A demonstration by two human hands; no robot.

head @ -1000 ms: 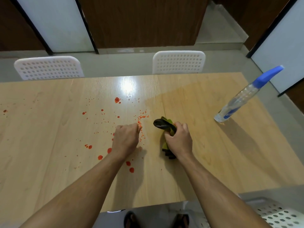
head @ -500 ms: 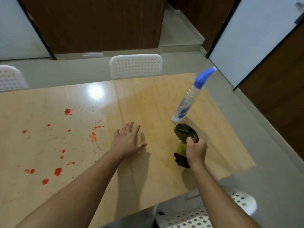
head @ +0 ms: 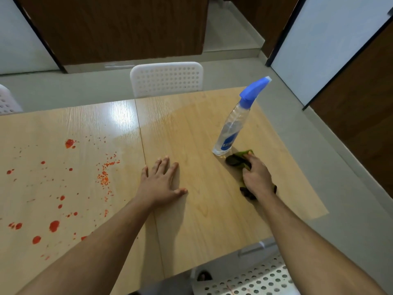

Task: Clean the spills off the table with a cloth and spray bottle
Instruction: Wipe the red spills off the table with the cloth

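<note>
Your right hand (head: 257, 179) gripped the green and dark cloth (head: 237, 160), fingers curled over it, pressing it onto the wooden table (head: 204, 209) just beside the base of the spray bottle (head: 228, 133). The bottle stood upright near the table's right edge, clear with a blue trigger head, the cloth's front fold close to touching it. Your left hand (head: 160, 185) lay flat on the table with fingers spread, holding nothing. Red spills (head: 54, 225) dotted the table's left part, well apart from the cloth. 1 white perforated chair (head: 167, 78) stood behind the table.
</note>
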